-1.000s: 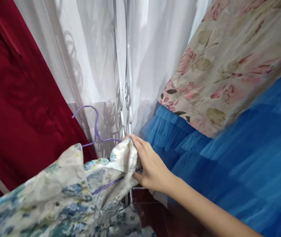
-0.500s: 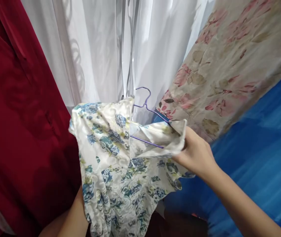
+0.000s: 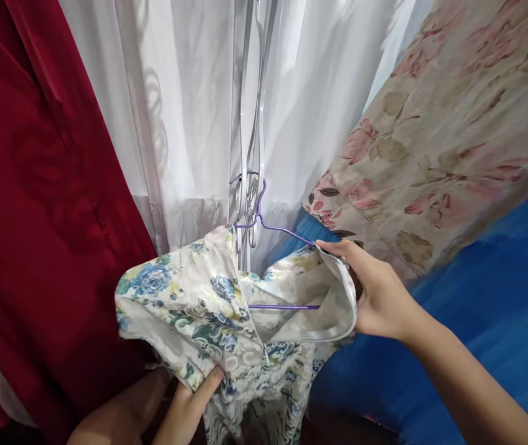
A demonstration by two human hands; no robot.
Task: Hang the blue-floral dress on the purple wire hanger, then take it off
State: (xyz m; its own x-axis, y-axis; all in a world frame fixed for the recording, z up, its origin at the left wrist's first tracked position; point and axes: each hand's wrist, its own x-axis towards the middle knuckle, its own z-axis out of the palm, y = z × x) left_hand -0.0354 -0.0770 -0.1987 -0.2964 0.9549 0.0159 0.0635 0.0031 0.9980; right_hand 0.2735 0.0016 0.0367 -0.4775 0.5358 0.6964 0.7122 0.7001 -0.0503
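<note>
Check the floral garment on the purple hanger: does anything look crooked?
Yes. The floral garment sits unevenly on the purple hanger: its left side is bunched where the left hand grips it from below, while the right hand holds the other edge open, baring the hanger's lower bar.

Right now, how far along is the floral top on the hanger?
Done: floral top sits on the purple hanger. In hand: right hand grips its shoulder, left hand pinches the lower edge, hook at the white bars. Left: hook's catch unclear; hands not yet released.
</note>
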